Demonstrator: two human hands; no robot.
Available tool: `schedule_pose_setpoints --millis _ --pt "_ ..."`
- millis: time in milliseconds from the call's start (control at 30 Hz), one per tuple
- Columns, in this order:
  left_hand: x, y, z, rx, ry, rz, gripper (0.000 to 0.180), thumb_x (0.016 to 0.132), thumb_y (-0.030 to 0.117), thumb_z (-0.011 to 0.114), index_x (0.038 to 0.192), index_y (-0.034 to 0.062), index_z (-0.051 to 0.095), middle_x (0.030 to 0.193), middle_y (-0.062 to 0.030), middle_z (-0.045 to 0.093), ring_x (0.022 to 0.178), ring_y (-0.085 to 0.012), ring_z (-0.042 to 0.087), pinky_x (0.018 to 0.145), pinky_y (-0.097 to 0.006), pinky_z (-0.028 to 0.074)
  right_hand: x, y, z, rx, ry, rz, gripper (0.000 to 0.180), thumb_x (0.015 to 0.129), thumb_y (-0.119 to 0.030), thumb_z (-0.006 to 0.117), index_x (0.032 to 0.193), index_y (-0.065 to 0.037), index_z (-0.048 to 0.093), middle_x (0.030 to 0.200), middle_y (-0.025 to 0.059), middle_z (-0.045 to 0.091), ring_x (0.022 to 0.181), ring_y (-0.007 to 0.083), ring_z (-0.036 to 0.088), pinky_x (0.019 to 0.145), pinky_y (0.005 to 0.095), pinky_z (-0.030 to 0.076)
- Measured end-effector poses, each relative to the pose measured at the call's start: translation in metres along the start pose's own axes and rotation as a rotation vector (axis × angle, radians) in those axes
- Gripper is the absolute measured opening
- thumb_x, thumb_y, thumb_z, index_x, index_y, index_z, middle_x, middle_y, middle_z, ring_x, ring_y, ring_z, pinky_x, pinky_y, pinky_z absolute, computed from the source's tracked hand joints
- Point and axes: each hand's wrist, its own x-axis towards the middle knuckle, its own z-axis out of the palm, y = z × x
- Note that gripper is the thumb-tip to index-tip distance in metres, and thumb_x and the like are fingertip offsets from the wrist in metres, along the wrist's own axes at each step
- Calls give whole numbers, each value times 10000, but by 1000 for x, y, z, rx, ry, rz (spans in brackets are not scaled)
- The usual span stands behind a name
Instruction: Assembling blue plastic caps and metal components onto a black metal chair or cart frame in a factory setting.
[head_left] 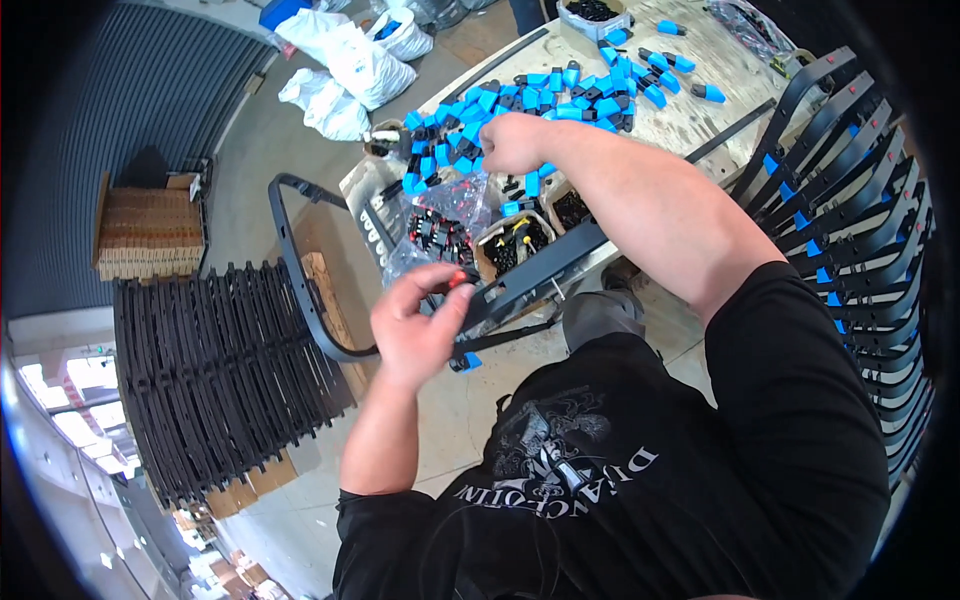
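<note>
The person wears a black short-sleeved T-shirt [640,480] with a grey-white graphic and lettering on the chest; the forearms, the left hand [415,325] and the right hand [512,143] are bare.

Your left hand [415,325] sits low and close to your body, forearm bare, rising from the lower edge and bent at the elbow. Its fingers curl inward, thumb and fingertips [452,290] pinched together near the top of the hand, knuckles toward the camera. Your right arm stretches well forward and away from you, short black sleeve ending above the elbow, forearm bare. Your right hand [515,143] is far out, palm down, fingers curled under in a loose fist; whether they're closed on anything is hard to tell from here. Hands are well apart.
</note>
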Motion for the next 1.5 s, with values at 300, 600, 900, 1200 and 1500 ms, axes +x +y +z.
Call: schedule_pose_setpoints --millis 300,600,900,1200,1500 --pt "-18 16 18 162 34 -105 184 811 35 814 976 8 738 962 -98 721 881 -180 676 799 -299 536 4 -2 4 6 -7 24 335 865 -338 693 1027 -45 709 1014 167 724 988 321 688 862 434 538" --pt "-25 14 25 522 -4 355 300 772 54 840 1052 22 736 1101 -138 724 1071 -322 667 948 -411 521 5 -2 2 -57 -66 52 396 862 -363 686 1090 -39 697 1071 176 717 1029 330 677 887 436 530" --pt "-37 12 25 749 -77 470 407 799 5 782 1196 9 691 1216 -153 687 1218 -394 598 1030 -460 488 6 -5 2 -50 -30 26 403 859 -364 698 1095 -37 697 1075 173 719 1027 330 679 891 436 530" --pt "-39 12 24 479 -22 269 230 903 114 728 1115 23 736 1131 -148 735 1024 -300 711 925 -387 550 4 -3 10 -38 -3 11 454 853 -403 663 1057 -6 743 1083 220 722 1034 360 686 922 443 526" --pt "-33 13 39 442 109 175 134 898 131 749 985 29 752 975 -141 749 932 -299 722 839 -362 563 6 1 2 -73 -49 58 446 863 -412 717 1084 -25 714 1116 187 712 1065 335 667 918 436 523"
